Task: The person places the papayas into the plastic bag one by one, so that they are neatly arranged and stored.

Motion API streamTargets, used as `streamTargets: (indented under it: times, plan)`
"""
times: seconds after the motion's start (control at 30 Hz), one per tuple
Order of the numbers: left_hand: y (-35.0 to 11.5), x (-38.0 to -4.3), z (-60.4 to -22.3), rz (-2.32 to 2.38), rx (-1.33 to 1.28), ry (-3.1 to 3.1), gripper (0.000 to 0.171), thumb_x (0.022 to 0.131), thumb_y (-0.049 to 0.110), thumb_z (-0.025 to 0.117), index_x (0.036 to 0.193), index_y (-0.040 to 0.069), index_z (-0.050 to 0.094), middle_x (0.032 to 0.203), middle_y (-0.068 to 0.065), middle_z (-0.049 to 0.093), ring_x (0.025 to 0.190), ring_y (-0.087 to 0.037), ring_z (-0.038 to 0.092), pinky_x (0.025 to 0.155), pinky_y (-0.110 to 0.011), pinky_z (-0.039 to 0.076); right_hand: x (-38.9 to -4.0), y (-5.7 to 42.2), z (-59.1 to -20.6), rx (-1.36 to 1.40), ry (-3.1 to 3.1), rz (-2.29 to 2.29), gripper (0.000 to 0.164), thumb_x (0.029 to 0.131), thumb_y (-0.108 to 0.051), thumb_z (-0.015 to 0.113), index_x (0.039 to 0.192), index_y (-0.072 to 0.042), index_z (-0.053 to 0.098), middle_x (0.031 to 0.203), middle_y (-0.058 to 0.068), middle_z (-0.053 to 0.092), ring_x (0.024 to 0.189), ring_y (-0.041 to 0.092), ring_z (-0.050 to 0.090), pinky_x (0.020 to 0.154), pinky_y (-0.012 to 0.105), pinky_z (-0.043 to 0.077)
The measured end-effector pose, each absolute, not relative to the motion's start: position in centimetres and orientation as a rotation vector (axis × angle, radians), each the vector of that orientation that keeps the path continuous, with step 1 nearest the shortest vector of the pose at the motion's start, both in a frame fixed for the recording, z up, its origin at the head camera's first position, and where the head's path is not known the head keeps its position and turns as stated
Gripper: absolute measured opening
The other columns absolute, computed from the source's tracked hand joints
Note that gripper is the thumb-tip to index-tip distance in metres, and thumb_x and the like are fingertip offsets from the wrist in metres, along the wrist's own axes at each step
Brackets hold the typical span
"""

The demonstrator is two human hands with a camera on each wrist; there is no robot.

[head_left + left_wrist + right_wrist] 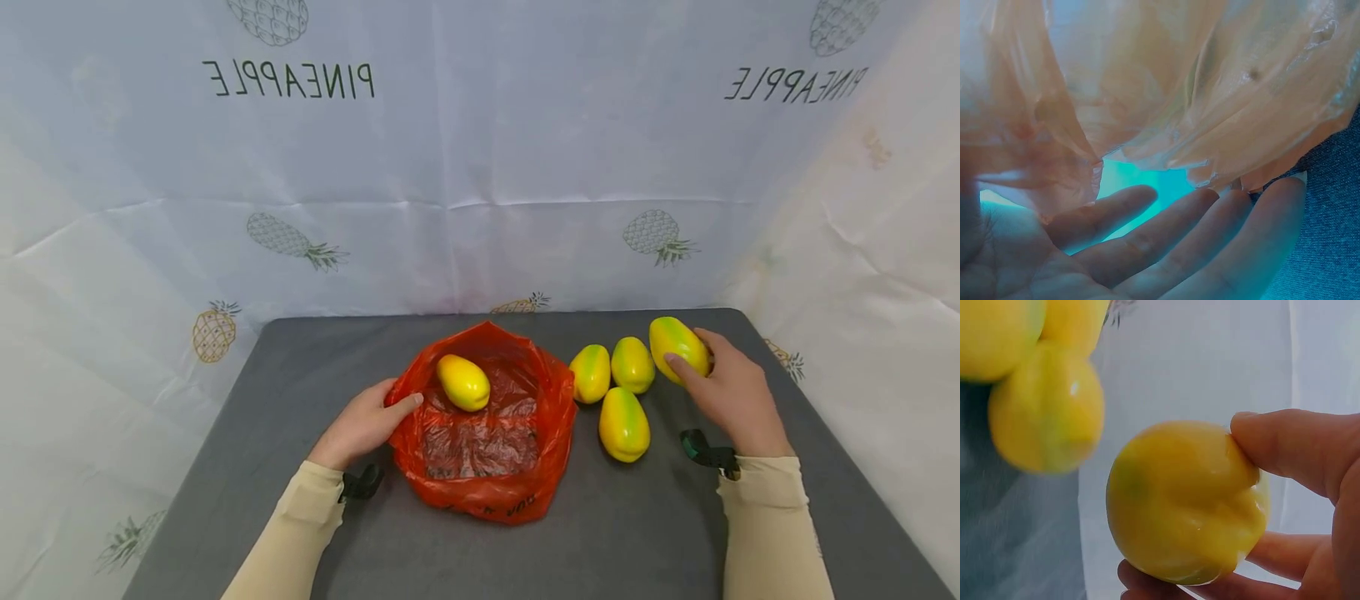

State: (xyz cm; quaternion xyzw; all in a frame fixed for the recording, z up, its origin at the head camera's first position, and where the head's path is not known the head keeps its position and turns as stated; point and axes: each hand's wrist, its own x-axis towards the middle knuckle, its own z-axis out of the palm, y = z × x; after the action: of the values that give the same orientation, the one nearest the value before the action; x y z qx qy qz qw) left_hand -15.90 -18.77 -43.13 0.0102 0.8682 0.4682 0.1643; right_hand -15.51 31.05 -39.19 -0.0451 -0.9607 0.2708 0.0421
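My right hand (738, 396) grips a yellow-green mango (677, 346), held up at the back right, with the thumb on one side and fingers on the other. The right wrist view shows this mango's (1179, 500) creased end close up. A red plastic bag (555, 442) stands with its mouth wide, and one yellow mango (463, 383) lies inside. At the bag's left rim, my left hand (367, 425) pinches the plastic, thumb over the edge and fingers outside. Three more mangoes (625, 425) lie together right of the bag, the leftmost touching or nearly touching it.
A dark grey table (600, 542) bears everything. White cloth (480, 158) printed with pineapples hangs behind the table and along both sides. A dark strap-mounted device (363, 482) sits on the left wrist, and a similar one (705, 450) on the right.
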Motion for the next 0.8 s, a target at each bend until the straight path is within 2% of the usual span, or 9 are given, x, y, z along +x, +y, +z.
streamTargets:
  times: [0.43,0.8]
  plan:
    - [-19.0,-16.2,-42.7,1.307,0.048,2.496,0.063,0.107,0.049,0.063,0.151,0.005,0.056,0.118,-0.012,0.075,0.087,-0.018,0.071,0.086,-0.038,0.061,-14.8,22.8,-37.2,0.075,-2.928,0.924,0.084,0.106,-0.060,0.060,0.167,-0.007,0.036,0.155,0.026,0.057,0.125,0.044,0.066,0.098,0.062,0.060]
    - [-19.0,-16.0,-42.9,1.312,0.070,2.505,0.060,0.108,0.049,0.062,0.149,0.006,0.058,0.114,-0.011,0.075,0.086,-0.017,0.071,0.086,-0.037,0.060,-14.6,15.2,-37.2,0.306,-2.894,0.991,0.075,0.103,-0.046,0.073,0.162,-0.009,0.046,0.147,0.017,0.065,0.116,0.035,0.068,0.095,0.055,0.061]
